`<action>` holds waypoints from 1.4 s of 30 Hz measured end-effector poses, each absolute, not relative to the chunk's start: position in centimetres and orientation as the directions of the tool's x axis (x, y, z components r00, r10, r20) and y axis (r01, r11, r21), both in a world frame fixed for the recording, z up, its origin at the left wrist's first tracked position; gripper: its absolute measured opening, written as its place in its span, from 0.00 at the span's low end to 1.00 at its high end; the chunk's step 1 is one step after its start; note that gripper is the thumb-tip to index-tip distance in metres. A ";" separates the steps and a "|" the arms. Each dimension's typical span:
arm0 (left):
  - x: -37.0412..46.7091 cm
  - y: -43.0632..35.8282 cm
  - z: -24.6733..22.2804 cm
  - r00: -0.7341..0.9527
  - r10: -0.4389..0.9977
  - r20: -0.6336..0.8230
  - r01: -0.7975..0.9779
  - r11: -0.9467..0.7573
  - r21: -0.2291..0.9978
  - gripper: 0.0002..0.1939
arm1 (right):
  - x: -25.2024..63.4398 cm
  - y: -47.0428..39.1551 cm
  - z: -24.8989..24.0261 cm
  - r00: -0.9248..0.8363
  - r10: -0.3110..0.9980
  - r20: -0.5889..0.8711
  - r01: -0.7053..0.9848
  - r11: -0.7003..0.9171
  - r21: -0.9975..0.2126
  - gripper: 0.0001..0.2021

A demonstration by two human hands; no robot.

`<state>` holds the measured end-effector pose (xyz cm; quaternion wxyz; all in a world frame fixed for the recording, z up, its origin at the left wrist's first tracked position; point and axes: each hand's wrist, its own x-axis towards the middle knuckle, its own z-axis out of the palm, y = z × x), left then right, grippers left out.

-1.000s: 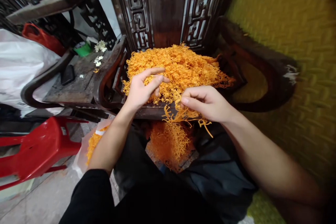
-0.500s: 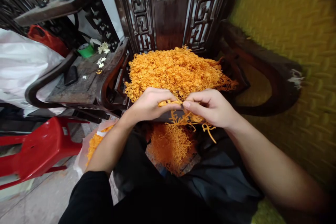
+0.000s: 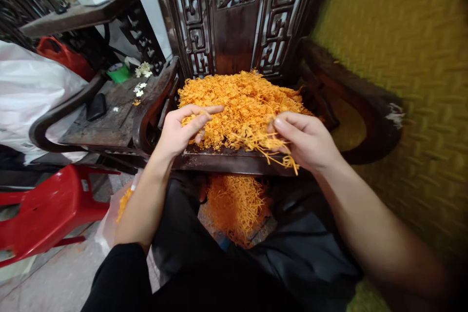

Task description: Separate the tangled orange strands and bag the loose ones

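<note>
A large heap of orange, thin, branching strands (image 3: pixel 237 100) lies on the seat of a dark carved wooden chair (image 3: pixel 234 162). My left hand (image 3: pixel 177 129) is over the heap's left front, its index finger stretched out and small orange pieces held between thumb and fingers. At the heap's right front, my right hand (image 3: pixel 309 139) pinches a sprig of orange branching strands (image 3: pixel 280 148), whose ends hang over the seat's front edge. More orange strands (image 3: pixel 237 204) are piled low down between my knees.
To the left is another wooden seat (image 3: pixel 106 126) with green tape (image 3: pixel 119 73), a black phone-like object (image 3: pixel 96 107) and small white flowers (image 3: pixel 143 69). A red plastic stool (image 3: pixel 54 204) and a white bag (image 3: pixel 32 92) are further left. Yellow woven matting (image 3: pixel 420 83) is at right.
My hands, which met in the middle before, have parted. The left moved left and up; the right moved slightly right, with the sprig still in its fingers.
</note>
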<state>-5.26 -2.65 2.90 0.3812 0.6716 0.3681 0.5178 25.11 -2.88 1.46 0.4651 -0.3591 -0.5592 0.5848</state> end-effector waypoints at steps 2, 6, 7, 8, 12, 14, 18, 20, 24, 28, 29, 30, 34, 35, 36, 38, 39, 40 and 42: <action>-4.1 -3.2 3.2 0.194 0.907 0.374 0.118 -0.400 0.909 0.15 | 24.4 -2.6 1.0 -0.306 0.949 0.079 -0.189 0.020 -0.982 0.14; -1.6 -4.9 4.1 0.200 0.862 0.466 0.363 -0.507 0.782 0.14 | 23.4 -2.4 0.8 -0.346 0.934 0.090 -0.218 0.013 -0.976 0.16; -1.0 -5.2 4.1 0.247 0.824 0.510 0.438 -0.565 0.700 0.14 | 23.2 -2.5 0.9 -0.362 0.928 0.089 -0.207 0.013 -0.978 0.16; -0.4 -5.5 3.9 0.312 0.780 0.542 0.506 -0.620 0.600 0.14 | 23.0 -2.5 0.9 -0.381 0.921 0.085 -0.188 0.013 -0.982 0.17; 1.5 -5.5 2.5 0.482 0.684 0.548 0.722 -0.664 0.195 0.20 | 22.3 -2.7 1.0 -0.438 0.896 0.075 -0.131 0.019 -0.991 0.18; 1.8 -5.2 1.9 0.480 0.686 0.547 0.789 -0.610 0.074 0.17 | 22.0 -2.7 1.1 -0.429 0.900 0.081 -0.121 0.031 -0.992 0.19; 1.8 -4.8 1.6 0.521 0.618 0.588 0.775 -0.632 -0.022 0.12 | 22.0 -2.8 1.2 -0.391 0.917 0.075 -0.121 0.030 -0.992 0.19; 1.8 -4.9 1.7 0.560 0.554 0.616 0.729 -0.683 -0.049 0.12 | 22.1 -2.9 1.2 -0.337 0.938 0.077 -0.131 0.034 -0.991 0.19; 2.0 -5.6 2.2 0.643 0.417 0.642 0.612 -0.784 -0.104 0.11 | 22.4 -2.4 0.6 -0.167 0.979 0.117 -0.148 0.092 -0.985 0.16; 1.5 -6.5 3.2 0.563 0.312 0.765 0.498 -0.867 -0.013 0.05 | 24.4 -0.4 0.1 0.066 0.955 0.291 -0.149 0.297 -0.943 0.13; 1.3 -6.6 3.4 0.496 0.345 0.797 0.491 -0.868 0.070 0.03 | 25.0 0.0 0.1 0.109 0.941 0.321 -0.158 0.336 -0.929 0.14; 1.1 -6.6 3.6 0.418 0.409 0.811 0.491 -0.853 0.177 0.03 | 25.6 0.3 0.2 0.118 0.936 0.330 -0.174 0.347 -0.922 0.14; 0.5 -5.6 3.1 0.123 0.757 0.641 0.417 -0.626 0.659 0.09 | 26.3 -0.6 0.8 -0.107 0.962 0.252 -0.213 0.226 -0.951 0.15; 0.4 -5.2 2.8 0.073 0.812 0.580 0.373 -0.561 0.739 0.10 | 26.1 -1.0 0.9 -0.164 0.958 0.233 -0.215 0.196 -0.957 0.17; 0.4 -4.9 2.4 0.034 0.848 0.528 0.337 -0.508 0.793 0.11 | 25.8 -1.5 1.0 -0.208 0.953 0.220 -0.219 0.174 -0.960 0.18; 0.3 -4.1 1.8 -0.006 0.878 0.478 0.308 -0.454 0.836 0.14 | 25.2 -2.1 1.0 -0.257 0.946 0.200 -0.224 0.143 -0.964 0.18; 0.3 -3.8 1.6 0.000 0.885 0.466 0.311 -0.443 0.841 0.15 | 24.9 -2.4 1.0 -0.267 0.945 0.189 -0.226 0.130 -0.966 0.19; 0.3 -3.6 1.4 0.024 0.892 0.451 0.318 -0.435 0.843 0.16 | 24.6 -2.5 1.0 -0.268 0.946 0.181 -0.228 0.120 -0.966 0.20; 0.3 -3.3 1.2 0.103 0.916 0.387 0.316 -0.399 0.861 0.18 | 24.2 -2.7 1.1 -0.260 0.949 0.175 -0.242 0.112 -0.964 0.23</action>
